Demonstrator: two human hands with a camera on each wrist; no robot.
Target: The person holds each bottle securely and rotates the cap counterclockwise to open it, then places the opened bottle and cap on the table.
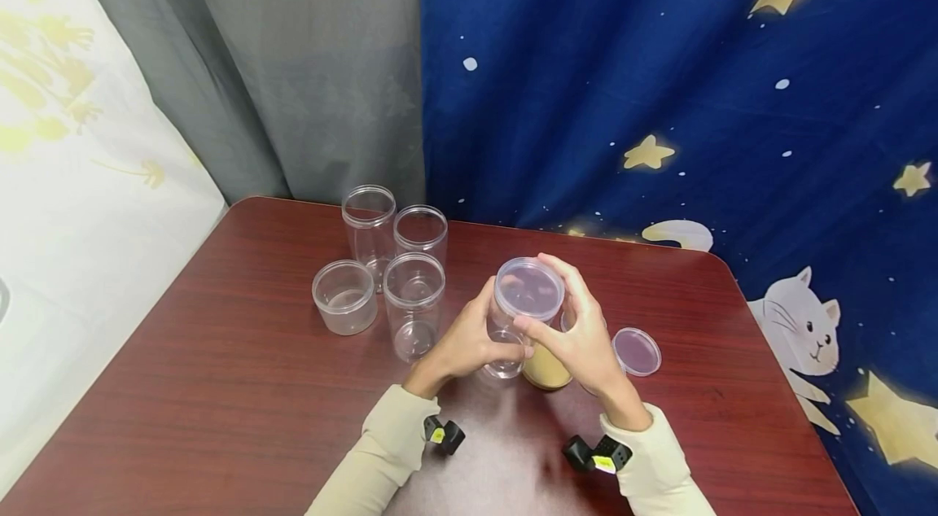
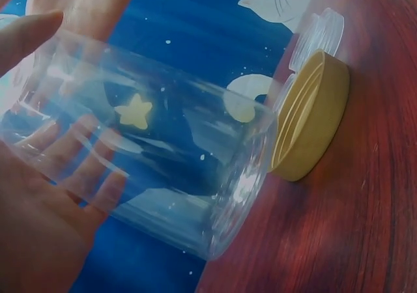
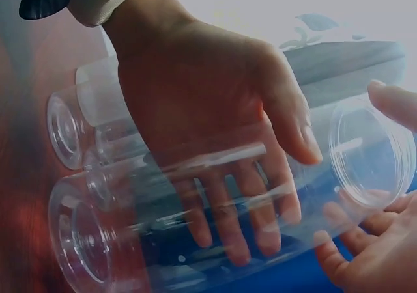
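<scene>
A tall clear plastic jar is held up above the table, tilted, with a translucent lid over its mouth. My left hand grips the jar's body, thumb on the near side and fingers round the far side; they show through the clear wall in the right wrist view. Around the lid at the top, my right hand has its thumb at the near rim and fingers at the far rim. Below the jar, a gold lid lies on the table, its inner threads visible in the left wrist view.
Left of my hands stand tall clear jars without lids and a short clear tub. By my right hand a translucent lid lies flat on the reddish-brown table. Curtains hang behind the far edge.
</scene>
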